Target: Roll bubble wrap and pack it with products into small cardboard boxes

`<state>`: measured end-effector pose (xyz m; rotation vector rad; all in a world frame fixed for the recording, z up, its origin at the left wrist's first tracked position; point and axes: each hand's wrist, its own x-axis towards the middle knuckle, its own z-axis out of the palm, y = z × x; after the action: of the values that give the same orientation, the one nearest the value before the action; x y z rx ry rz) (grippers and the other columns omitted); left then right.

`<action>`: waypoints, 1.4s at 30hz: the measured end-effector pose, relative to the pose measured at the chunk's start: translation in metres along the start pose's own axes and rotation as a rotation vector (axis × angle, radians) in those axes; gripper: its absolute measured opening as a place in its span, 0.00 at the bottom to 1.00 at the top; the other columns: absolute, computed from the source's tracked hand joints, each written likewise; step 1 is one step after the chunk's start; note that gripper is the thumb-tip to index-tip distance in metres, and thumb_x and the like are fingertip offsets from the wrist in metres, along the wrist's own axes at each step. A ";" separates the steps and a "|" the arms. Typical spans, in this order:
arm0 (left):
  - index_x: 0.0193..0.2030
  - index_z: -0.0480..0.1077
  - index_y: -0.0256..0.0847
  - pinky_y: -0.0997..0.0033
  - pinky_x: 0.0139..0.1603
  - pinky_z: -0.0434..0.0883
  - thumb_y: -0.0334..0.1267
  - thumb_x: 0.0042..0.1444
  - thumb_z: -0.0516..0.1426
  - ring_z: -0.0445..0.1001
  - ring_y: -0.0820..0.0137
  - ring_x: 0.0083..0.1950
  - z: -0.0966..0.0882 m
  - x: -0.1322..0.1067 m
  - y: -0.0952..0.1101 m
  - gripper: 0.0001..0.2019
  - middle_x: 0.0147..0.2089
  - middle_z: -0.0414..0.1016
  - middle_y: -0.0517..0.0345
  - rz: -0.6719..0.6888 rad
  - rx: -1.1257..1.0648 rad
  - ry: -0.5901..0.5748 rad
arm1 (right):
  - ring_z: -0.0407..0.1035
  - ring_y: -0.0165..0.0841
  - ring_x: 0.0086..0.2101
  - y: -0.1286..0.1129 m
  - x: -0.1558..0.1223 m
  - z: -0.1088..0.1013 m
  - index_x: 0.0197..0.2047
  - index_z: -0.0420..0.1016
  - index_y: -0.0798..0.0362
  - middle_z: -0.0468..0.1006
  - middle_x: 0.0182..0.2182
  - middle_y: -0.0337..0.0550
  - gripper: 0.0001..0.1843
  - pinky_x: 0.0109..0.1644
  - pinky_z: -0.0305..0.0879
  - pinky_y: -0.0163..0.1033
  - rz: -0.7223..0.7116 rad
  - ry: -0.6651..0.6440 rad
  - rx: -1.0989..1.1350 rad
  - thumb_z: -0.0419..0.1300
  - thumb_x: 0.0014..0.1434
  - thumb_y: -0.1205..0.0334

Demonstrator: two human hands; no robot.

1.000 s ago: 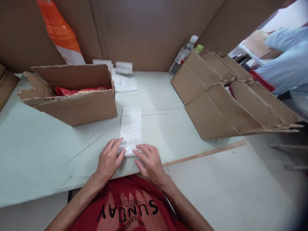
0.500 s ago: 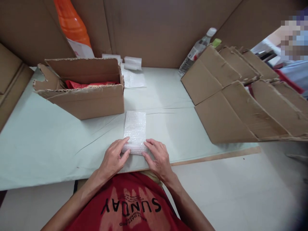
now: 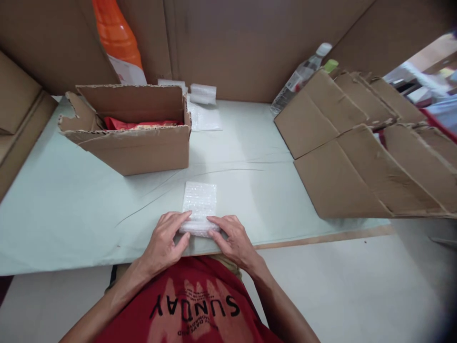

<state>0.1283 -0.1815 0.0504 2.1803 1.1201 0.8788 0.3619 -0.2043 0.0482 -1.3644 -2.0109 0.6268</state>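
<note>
A small sheet of bubble wrap (image 3: 200,199) lies on the pale green cloth near the table's front edge, its near end rolled over into a thick fold. My left hand (image 3: 166,238) grips the left end of this fold between thumb and fingers. At the right end, my right hand (image 3: 232,238) pinches the fold in the same way. The far part of the sheet lies flat beyond my fingertips. Whether anything is inside the roll I cannot tell.
An open cardboard box (image 3: 143,152) with red packets stands at left, before an orange bottle (image 3: 119,40). More bubble wrap (image 3: 205,116) lies behind it. Several cardboard boxes (image 3: 342,176) and a clear bottle (image 3: 300,78) stand at right. Cardboard walls (image 3: 267,47) close the back.
The near end of the bubble wrap has been rolled further over, so the flat part is shorter. Both hands moved with the fold and still hold its ends. The view shifted slightly.
</note>
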 end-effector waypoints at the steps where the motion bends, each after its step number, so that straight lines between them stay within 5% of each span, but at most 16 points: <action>1: 0.64 0.63 0.42 0.60 0.51 0.72 0.29 0.61 0.56 0.73 0.63 0.49 0.000 0.000 -0.001 0.24 0.48 0.77 0.52 -0.028 -0.001 0.005 | 0.71 0.36 0.34 -0.001 -0.001 -0.001 0.55 0.75 0.53 0.81 0.34 0.43 0.14 0.43 0.67 0.44 0.014 0.004 -0.018 0.58 0.70 0.59; 6: 0.62 0.66 0.38 0.58 0.49 0.73 0.33 0.62 0.55 0.73 0.60 0.47 0.006 0.011 -0.008 0.20 0.47 0.77 0.49 -0.083 0.131 0.035 | 0.71 0.42 0.47 -0.005 -0.003 0.002 0.58 0.73 0.52 0.78 0.49 0.53 0.17 0.49 0.66 0.48 -0.003 0.188 -0.224 0.58 0.68 0.58; 13: 0.61 0.68 0.40 0.60 0.49 0.75 0.39 0.65 0.54 0.75 0.60 0.51 0.008 0.015 -0.009 0.19 0.53 0.75 0.46 -0.199 0.118 0.090 | 0.69 0.45 0.54 -0.002 0.010 0.013 0.59 0.73 0.50 0.78 0.54 0.52 0.20 0.55 0.65 0.52 -0.096 -0.018 -0.278 0.60 0.65 0.66; 18: 0.64 0.64 0.39 0.71 0.30 0.71 0.44 0.63 0.57 0.75 0.65 0.43 -0.001 0.002 -0.002 0.25 0.53 0.74 0.46 -0.437 -0.130 0.143 | 0.75 0.39 0.40 0.000 0.015 0.014 0.58 0.74 0.52 0.84 0.43 0.49 0.16 0.47 0.69 0.47 -0.034 0.086 -0.129 0.58 0.69 0.61; 24: 0.69 0.54 0.38 0.56 0.54 0.76 0.45 0.58 0.61 0.76 0.61 0.54 0.003 -0.007 0.009 0.35 0.59 0.70 0.40 -0.716 -0.641 0.202 | 0.75 0.37 0.36 -0.012 0.012 0.010 0.53 0.78 0.51 0.84 0.45 0.47 0.15 0.42 0.71 0.42 0.244 0.016 0.086 0.59 0.66 0.57; 27: 0.69 0.52 0.39 0.54 0.57 0.75 0.46 0.56 0.62 0.75 0.57 0.59 0.010 -0.004 0.016 0.38 0.64 0.66 0.38 -0.817 -0.896 0.248 | 0.73 0.34 0.32 -0.017 0.012 0.011 0.51 0.79 0.52 0.83 0.38 0.44 0.16 0.36 0.70 0.37 0.407 0.021 0.282 0.59 0.65 0.54; 32: 0.69 0.54 0.42 0.60 0.60 0.73 0.43 0.53 0.65 0.73 0.61 0.61 0.016 0.004 0.022 0.39 0.63 0.68 0.44 -0.872 -1.053 0.358 | 0.69 0.30 0.30 -0.024 0.009 0.016 0.48 0.77 0.52 0.78 0.33 0.39 0.16 0.33 0.67 0.33 0.493 0.038 0.577 0.60 0.64 0.51; 38: 0.56 0.70 0.38 0.56 0.59 0.72 0.41 0.53 0.64 0.76 0.58 0.56 0.023 0.005 0.029 0.24 0.52 0.79 0.46 -0.843 -1.351 0.136 | 0.69 0.30 0.30 -0.028 0.007 0.018 0.47 0.75 0.52 0.78 0.33 0.40 0.17 0.33 0.67 0.34 0.531 -0.032 0.782 0.62 0.62 0.49; 42: 0.49 0.74 0.38 0.59 0.58 0.71 0.40 0.51 0.67 0.78 0.61 0.51 0.027 0.002 0.031 0.19 0.47 0.81 0.50 -0.845 -1.397 0.202 | 0.72 0.32 0.33 -0.031 0.008 0.015 0.47 0.76 0.52 0.80 0.36 0.42 0.15 0.36 0.70 0.35 0.477 -0.092 0.727 0.60 0.64 0.50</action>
<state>0.1650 -0.2001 0.0549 0.4305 0.8847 0.9814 0.3290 -0.2083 0.0608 -1.3418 -1.2824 1.4800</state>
